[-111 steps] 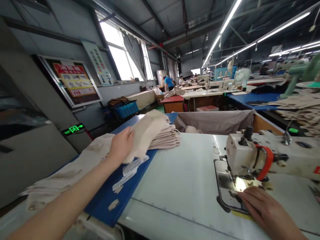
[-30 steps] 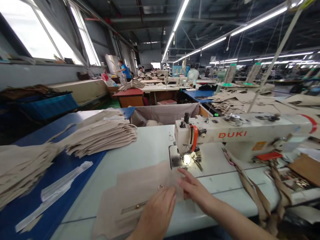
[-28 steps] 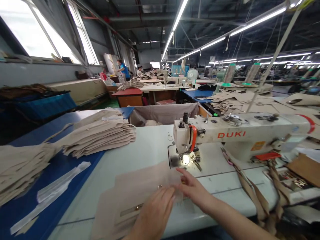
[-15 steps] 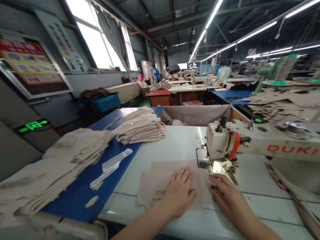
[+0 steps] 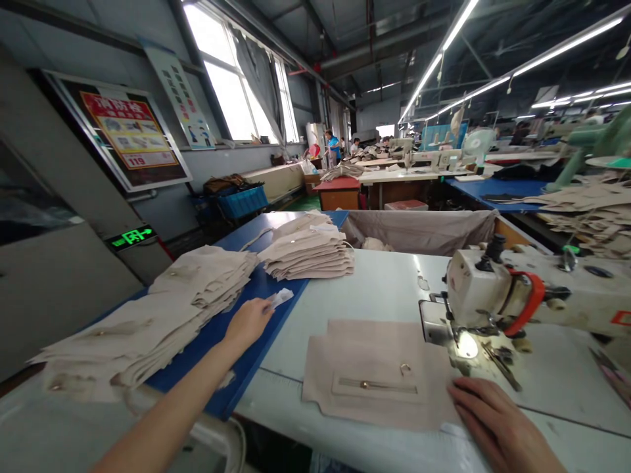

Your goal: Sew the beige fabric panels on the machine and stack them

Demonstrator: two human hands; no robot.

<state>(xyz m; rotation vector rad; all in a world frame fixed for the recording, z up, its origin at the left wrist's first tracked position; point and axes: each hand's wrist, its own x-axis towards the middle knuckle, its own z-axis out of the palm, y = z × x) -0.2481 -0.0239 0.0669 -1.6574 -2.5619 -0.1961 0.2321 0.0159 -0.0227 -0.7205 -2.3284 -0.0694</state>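
A beige fabric panel [image 5: 365,407] lies flat on the pale machine table, with a narrow zipper slot, a gold-coloured slider and a small ring showing on it. My right hand [image 5: 497,417] rests at the panel's right edge, fingers stretched out, just in front of the sewing machine [image 5: 473,289]. A small white piece shows under the panel's edge beside that hand. Over the blue table my left hand [image 5: 249,322] is closed on a thin white strip [image 5: 282,298], whose end sticks out past the fingertips; the rest is hidden.
Stacks of beige fabric panels [image 5: 167,302] lie left on the blue table [image 5: 266,282], with another stack [image 5: 310,253] behind. A cloth-lined bin [image 5: 419,230] stands beyond the machine table. Dark scissors [image 5: 614,374] lie at the right, partly cut off.
My left hand has left the fabric panel and moved left to the white strip, uncovering the zipper and ring. The view has turned left. My right hand stays by the panel's right edge.
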